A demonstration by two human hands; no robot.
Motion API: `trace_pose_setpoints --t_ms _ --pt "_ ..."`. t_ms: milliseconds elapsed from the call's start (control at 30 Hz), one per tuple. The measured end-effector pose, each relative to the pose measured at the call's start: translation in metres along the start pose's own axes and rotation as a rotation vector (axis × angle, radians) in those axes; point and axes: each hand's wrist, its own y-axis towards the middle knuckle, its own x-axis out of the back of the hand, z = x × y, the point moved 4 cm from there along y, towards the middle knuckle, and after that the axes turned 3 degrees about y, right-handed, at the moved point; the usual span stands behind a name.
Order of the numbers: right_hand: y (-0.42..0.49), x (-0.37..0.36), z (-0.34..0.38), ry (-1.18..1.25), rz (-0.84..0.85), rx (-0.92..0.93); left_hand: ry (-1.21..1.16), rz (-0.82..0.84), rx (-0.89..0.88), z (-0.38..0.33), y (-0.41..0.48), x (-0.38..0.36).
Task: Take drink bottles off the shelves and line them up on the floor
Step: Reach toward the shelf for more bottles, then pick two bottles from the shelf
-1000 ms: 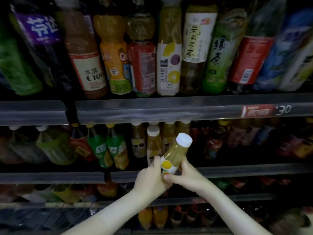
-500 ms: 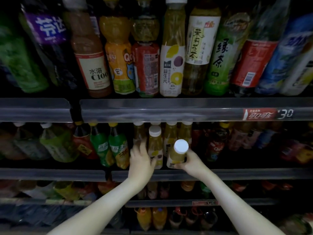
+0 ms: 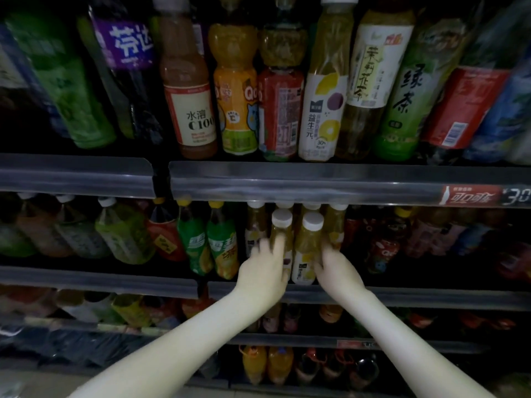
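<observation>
Two small yellow juice bottles with white caps stand upright side by side at the front of the middle shelf [image 3: 416, 298]. My left hand [image 3: 264, 272] curls its fingers around the left bottle [image 3: 281, 229]. Against the right side of the right bottle [image 3: 307, 249], my right hand [image 3: 337, 268] wraps its fingers behind it. More bottles of the same kind stand just behind these two. The lower part of the left bottle is hidden by my left hand.
The top shelf holds tall tea, juice and cola bottles [image 3: 321, 90]. Green soda bottles [image 3: 221, 248] stand left of my hands and dark red ones [image 3: 385, 248] to the right. A red price tag [image 3: 471, 195] sits on the upper rail. Lower shelves hold orange bottles [image 3: 254, 363].
A second ago both hands held one bottle tilted in front of the shelf. It now stands upright on the shelf under my right hand, and my left hand has moved onto the neighbouring bottle.
</observation>
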Motion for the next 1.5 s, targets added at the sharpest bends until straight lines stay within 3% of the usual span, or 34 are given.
trace_pose_setpoints --t_ms 133,200,333,400,500,667,800,1067,1200,1333,1433,1500 --pt "-0.027 0.063 0.058 -0.226 -0.101 0.124 -0.139 -0.589 -0.324 -0.014 -0.009 0.103" --pt "-0.038 0.099 0.087 -0.222 -0.209 0.213 -0.199 -0.860 -0.411 -0.009 -0.003 0.146" --pt "-0.039 0.167 0.140 -0.051 -0.743 0.583 -0.131 -1.079 -0.315 0.004 0.031 0.203" --pt "-0.024 0.188 0.158 -0.060 -0.874 0.650 -0.059 -1.075 -0.213 0.010 0.053 0.214" --pt "0.005 0.202 0.174 -0.189 -1.003 0.573 -0.018 -0.987 -0.126 0.017 0.078 0.219" --pt "0.043 0.193 0.178 -0.345 -0.964 0.398 -0.025 -0.948 -0.103 0.020 0.087 0.215" --pt "0.049 0.192 0.177 -0.333 -0.985 0.411 0.006 -0.902 -0.107 0.022 0.087 0.212" --pt "0.010 0.190 0.184 0.041 -0.977 0.747 -0.120 -0.849 -0.128 0.014 0.073 0.210" --pt "-0.012 0.180 0.169 0.223 -0.991 0.946 -0.196 -0.854 -0.321 -0.001 0.056 0.205" --pt "-0.016 0.186 0.144 0.550 -0.621 0.705 -0.235 -0.844 -0.453 -0.018 0.048 0.185" --pt "-0.027 0.193 0.128 0.629 -0.637 0.653 -0.343 -0.942 -0.539 -0.032 0.044 0.182" --pt "-0.042 0.196 0.123 0.655 -0.704 0.700 -0.483 -0.901 -0.637 -0.041 0.041 0.183"
